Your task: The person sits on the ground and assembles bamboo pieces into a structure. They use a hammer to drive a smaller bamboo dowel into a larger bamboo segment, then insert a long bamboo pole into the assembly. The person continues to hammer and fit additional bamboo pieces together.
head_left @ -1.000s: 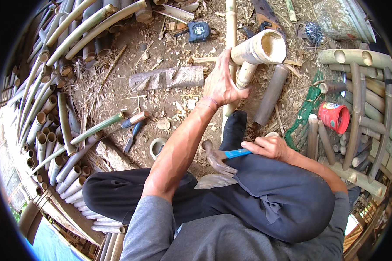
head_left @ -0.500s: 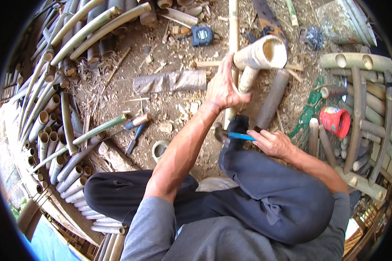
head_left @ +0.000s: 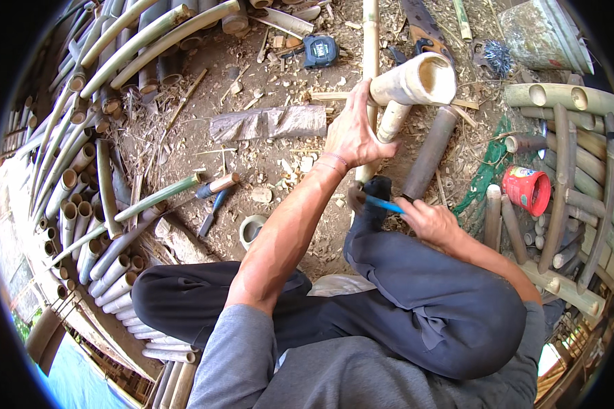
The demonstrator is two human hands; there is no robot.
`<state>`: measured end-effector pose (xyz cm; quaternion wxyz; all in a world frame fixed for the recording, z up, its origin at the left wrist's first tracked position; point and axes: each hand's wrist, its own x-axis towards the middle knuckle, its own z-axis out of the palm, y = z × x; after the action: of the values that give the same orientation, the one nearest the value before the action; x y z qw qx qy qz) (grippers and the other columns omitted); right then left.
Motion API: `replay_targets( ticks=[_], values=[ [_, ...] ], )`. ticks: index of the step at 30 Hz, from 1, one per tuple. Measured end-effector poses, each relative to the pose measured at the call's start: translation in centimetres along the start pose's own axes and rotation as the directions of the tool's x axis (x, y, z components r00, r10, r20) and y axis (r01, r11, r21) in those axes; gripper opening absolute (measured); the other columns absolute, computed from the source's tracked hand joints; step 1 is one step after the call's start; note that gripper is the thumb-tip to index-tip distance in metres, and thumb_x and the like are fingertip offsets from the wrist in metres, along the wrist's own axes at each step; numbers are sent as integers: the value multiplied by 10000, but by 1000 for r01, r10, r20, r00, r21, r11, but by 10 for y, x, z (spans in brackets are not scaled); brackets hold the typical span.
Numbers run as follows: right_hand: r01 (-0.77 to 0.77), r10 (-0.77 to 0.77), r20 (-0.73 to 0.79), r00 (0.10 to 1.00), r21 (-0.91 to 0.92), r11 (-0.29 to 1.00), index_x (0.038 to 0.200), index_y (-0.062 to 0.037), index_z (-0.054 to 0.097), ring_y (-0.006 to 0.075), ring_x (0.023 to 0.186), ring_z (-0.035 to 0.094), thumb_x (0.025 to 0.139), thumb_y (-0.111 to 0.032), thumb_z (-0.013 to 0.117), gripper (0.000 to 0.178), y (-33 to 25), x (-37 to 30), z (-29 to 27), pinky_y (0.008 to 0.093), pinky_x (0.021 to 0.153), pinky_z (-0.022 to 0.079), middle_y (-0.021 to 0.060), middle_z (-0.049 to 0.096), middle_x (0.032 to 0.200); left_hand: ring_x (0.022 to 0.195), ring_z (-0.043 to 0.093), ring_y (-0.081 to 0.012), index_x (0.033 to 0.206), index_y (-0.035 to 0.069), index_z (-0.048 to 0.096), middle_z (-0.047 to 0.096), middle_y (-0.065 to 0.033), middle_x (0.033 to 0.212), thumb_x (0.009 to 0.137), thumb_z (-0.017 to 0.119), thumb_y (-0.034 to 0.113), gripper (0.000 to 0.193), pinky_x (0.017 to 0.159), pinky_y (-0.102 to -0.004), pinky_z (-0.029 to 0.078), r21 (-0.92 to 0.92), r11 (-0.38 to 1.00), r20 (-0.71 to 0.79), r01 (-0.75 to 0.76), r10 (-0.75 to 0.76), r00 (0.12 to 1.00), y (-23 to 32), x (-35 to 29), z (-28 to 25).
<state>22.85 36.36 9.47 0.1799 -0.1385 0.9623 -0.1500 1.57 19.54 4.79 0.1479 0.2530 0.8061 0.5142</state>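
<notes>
My left hand grips a pale bamboo piece, its thumb spread to the right. That bamboo piece has a thick, open-ended tube on top and a thinner stub below, beside a long upright bamboo pole. In my right hand is a hammer with a blue handle, its fingers closed around the grip. The dark hammer head sits just below my left hand, near my foot and apart from the bamboo piece. A dark bamboo tube lies on the ground behind my right hand.
Bamboo tubes are stacked at the left. A chisel, a bamboo ring, a tape measure and a handsaw lie on the chip-strewn ground. At the right are a red tub, a bamboo frame and a bucket.
The hammer and my right hand have shifted slightly away from me and to the right. My left hand keeps its hold on the bamboo piece. The view has moved a little.
</notes>
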Motion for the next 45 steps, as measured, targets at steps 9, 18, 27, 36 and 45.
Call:
replay_targets(
  ticks=[9,18,27,36,45],
  values=[
    [83,-84,-92,992,-20,996,1333,-161,565,192,497,615,946,-237,613,398,0,-4,12,352,404,508,33,472,668,1341,430,-417,1519,16,172,351,-257,1488,513,849,429,1282,1092,-440,422,41,998,-16,-48,49,999,-2,0,-1],
    [-3,3,-31,1000,-28,1000,1342,-176,543,224,496,631,947,-261,584,406,-6,-9,12,375,433,514,45,489,691,1341,420,-421,1510,5,185,364,-264,1467,525,847,449,1267,1105,-449,396,14,999,-2,-51,51,999,0,2,2],
    [127,-119,-140,983,52,991,1335,-173,574,212,520,627,929,-235,627,414,-9,-8,10,364,448,506,43,490,695,1324,448,-414,1519,11,170,372,-253,1470,522,853,405,1271,1087,-442,426,58,997,-14,-46,47,999,-1,1,1],
    [93,-91,-87,992,26,995,1333,-168,562,220,456,603,937,-259,622,411,-7,-8,14,371,414,505,57,499,681,1327,445,-412,1518,25,173,368,-254,1472,521,855,409,1268,1086,-441,429,34,999,-4,-21,21,1000,1,-2,-1],
    [-110,110,22,994,10,994,1301,-166,549,268,502,630,937,-277,597,384,-8,-6,18,398,439,524,55,509,690,1350,399,-427,1502,12,215,379,-273,1447,550,843,499,1239,1123,-476,359,-24,999,1,-24,24,1000,-2,-1,0]
  ],
)
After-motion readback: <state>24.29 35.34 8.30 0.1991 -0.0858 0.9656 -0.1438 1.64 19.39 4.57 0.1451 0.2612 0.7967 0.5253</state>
